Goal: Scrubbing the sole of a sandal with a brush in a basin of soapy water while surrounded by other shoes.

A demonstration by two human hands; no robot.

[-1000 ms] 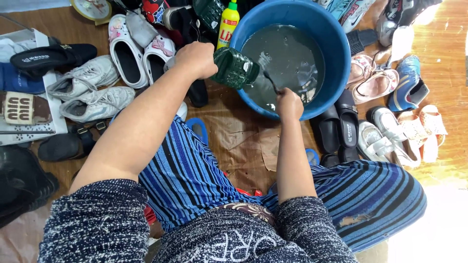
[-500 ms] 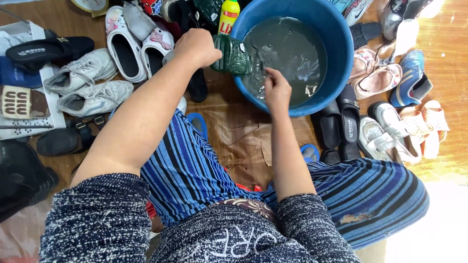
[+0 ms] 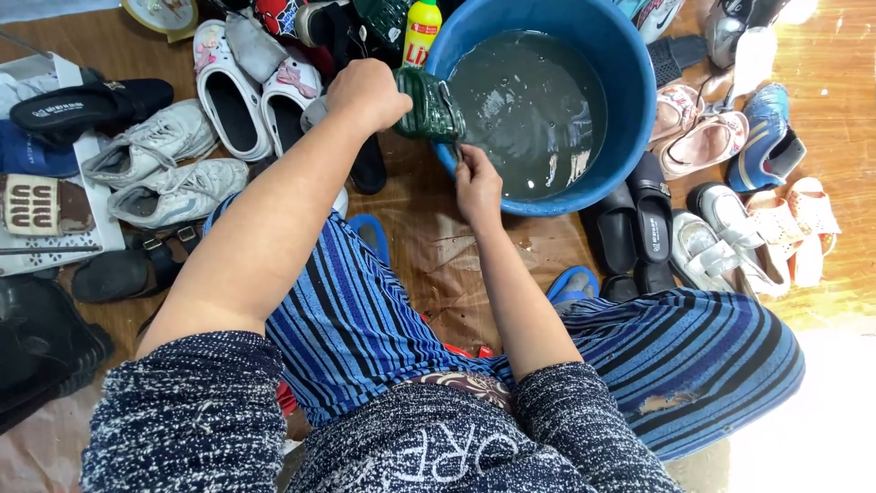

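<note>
Top w/ short sleeves (image 3: 196, 411) in dark navy knit flecked w/ white, fuzzy texture, and pale lettering across the chest that reads upside down from here. Forearms bare from approx. the elbow down; left hand (image 3: 370, 91) and right hand (image 3: 479, 187) w/ no gloves, rings or watch showing. Below, loose trousers (image 3: 365, 319) in blue w/ thin black and lighter blue stripes, a patterned brown waistband at the middle, plus a small torn spot on the right leg.
</note>
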